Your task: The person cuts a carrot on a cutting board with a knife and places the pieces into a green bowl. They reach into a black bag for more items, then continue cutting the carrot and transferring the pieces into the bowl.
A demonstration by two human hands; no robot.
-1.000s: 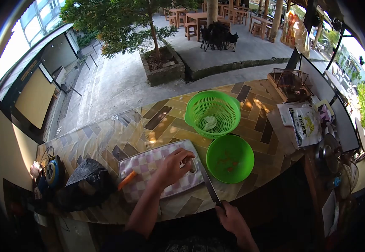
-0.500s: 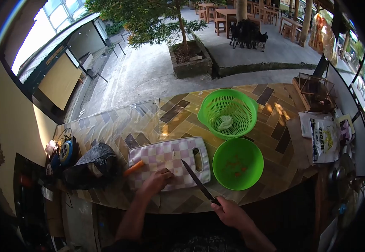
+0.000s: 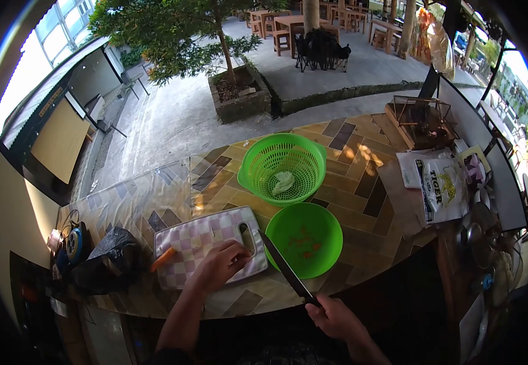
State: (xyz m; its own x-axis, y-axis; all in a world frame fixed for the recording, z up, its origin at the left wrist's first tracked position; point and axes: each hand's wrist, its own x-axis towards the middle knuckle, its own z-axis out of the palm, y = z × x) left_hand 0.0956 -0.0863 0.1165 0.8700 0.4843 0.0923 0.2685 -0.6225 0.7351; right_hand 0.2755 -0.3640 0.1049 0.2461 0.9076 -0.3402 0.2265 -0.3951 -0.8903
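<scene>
My right hand (image 3: 337, 317) grips a kitchen knife (image 3: 284, 267) by its dark handle, the blade slanting up and left in front of the green bowl (image 3: 330, 246). Over the right part of the checkered cutting board (image 3: 188, 234) is my left hand (image 3: 220, 265), its fingers curled together; whatever they may pinch is hidden. An orange carrot piece (image 3: 164, 258) lies at the board's left edge. Small orange pieces (image 3: 303, 243) rest in the bowl's bottom. Just behind the bowl stands a green colander (image 3: 252, 165) with a whitish, crumpled-looking item (image 3: 283, 182) inside.
A black plastic bag (image 3: 109, 258) and a blue round device (image 3: 76, 246) sit at the left of the table. On the right lie a white TIGER bag (image 3: 443, 191) and a glass-sided case (image 3: 419, 121). Beyond the table are a tree planter (image 3: 243, 100) and wooden tables.
My left hand has moved right across the board, toward the bowl. The knife now overlaps the bowl in view. The whole scene has shifted left as my head turned.
</scene>
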